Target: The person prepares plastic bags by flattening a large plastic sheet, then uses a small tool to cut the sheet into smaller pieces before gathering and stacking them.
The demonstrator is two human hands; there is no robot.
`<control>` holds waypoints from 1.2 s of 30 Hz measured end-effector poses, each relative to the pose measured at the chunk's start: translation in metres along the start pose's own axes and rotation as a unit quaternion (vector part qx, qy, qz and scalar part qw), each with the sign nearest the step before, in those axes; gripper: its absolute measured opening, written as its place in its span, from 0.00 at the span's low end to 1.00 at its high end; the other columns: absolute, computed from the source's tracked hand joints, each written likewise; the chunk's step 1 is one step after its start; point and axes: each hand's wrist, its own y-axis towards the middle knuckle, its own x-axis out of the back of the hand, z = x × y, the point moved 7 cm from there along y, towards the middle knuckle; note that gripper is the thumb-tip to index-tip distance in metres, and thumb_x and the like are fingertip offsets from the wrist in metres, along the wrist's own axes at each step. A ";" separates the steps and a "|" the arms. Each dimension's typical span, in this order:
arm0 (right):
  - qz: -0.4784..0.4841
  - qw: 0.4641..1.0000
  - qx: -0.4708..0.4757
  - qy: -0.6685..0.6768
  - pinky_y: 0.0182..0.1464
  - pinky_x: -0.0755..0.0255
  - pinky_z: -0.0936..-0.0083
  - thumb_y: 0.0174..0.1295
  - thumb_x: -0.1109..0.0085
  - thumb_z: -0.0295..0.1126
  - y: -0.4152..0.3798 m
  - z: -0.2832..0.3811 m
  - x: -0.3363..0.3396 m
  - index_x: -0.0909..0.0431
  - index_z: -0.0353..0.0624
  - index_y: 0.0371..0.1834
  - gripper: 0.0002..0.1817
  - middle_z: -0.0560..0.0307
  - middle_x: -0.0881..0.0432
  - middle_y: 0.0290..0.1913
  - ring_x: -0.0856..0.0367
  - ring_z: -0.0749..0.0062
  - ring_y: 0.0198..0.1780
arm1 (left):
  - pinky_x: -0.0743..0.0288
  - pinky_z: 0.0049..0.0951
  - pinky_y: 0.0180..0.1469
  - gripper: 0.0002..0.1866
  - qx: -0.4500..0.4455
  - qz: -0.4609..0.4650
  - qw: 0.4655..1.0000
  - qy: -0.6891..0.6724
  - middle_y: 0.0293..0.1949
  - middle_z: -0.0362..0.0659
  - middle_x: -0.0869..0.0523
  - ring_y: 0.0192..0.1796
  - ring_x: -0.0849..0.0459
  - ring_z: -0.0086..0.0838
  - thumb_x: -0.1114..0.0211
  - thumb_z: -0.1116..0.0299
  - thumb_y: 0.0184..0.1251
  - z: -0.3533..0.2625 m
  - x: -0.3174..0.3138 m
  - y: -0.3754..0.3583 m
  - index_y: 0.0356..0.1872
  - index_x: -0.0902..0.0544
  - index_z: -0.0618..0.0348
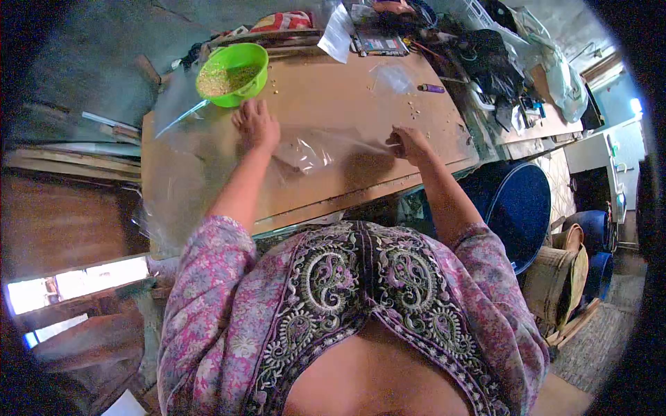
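Note:
A clear plastic bag [312, 158] lies flat on the brown tabletop [333, 97], shining where light catches it. My right hand [411, 144] is closed at the bag's right end, its fingers pinched on the plastic. At the bag's left end, my left hand [257, 126] rests palm down with fingers apart. Just beyond those fingers stands a bright green bowl [258, 78], tilted toward the left, holding pale yellow grains or kernels. A few loose kernels are scattered right of the bowl and past my right hand.
Another clear bag [394, 79] and a purple tube-shaped object [431, 89] lie at the table's far right. White paper [336, 36] and a dark box [380, 46] are at the back. A large blue barrel [517, 215] stands off the right edge, with wooden planks [76, 163] to the left.

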 end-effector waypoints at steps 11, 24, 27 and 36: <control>-0.266 0.814 0.209 -0.471 0.25 0.31 0.68 0.46 0.40 0.41 0.050 0.004 0.083 0.28 0.36 0.31 0.18 0.50 0.24 0.22 0.24 0.64 0.22 | 0.57 0.52 0.58 0.30 -0.035 0.198 0.980 0.011 0.63 0.46 0.47 0.65 0.52 0.43 0.54 0.48 0.57 -0.030 -0.033 -0.087 0.60 0.42 0.47; -0.276 0.789 0.293 -0.464 0.44 0.33 0.64 0.45 0.42 0.29 -0.022 0.034 0.003 0.32 0.42 0.44 0.20 0.43 0.25 0.37 0.27 0.50 0.39 | 0.62 0.55 0.59 0.32 -0.050 0.195 0.977 0.065 0.63 0.46 0.48 0.65 0.55 0.44 0.49 0.49 0.54 0.022 -0.004 -0.106 0.60 0.42 0.52; -0.153 0.727 0.370 -0.558 0.50 0.38 0.63 0.44 0.47 0.25 -0.031 0.040 -0.075 0.31 0.43 0.46 0.21 0.45 0.29 0.46 0.32 0.52 0.48 | 0.60 0.53 0.60 0.33 -0.098 0.161 0.982 0.023 0.63 0.47 0.49 0.65 0.54 0.44 0.47 0.51 0.53 -0.012 -0.014 -0.104 0.59 0.41 0.55; 0.013 0.643 0.410 -0.647 0.62 0.58 0.56 0.56 0.59 0.50 -0.032 0.010 -0.139 0.42 0.53 0.59 0.28 0.59 0.46 0.63 0.53 0.61 0.65 | 0.58 0.50 0.61 0.32 -0.033 0.255 0.966 0.013 0.63 0.44 0.47 0.65 0.52 0.40 0.51 0.50 0.55 -0.055 -0.018 -0.093 0.60 0.43 0.49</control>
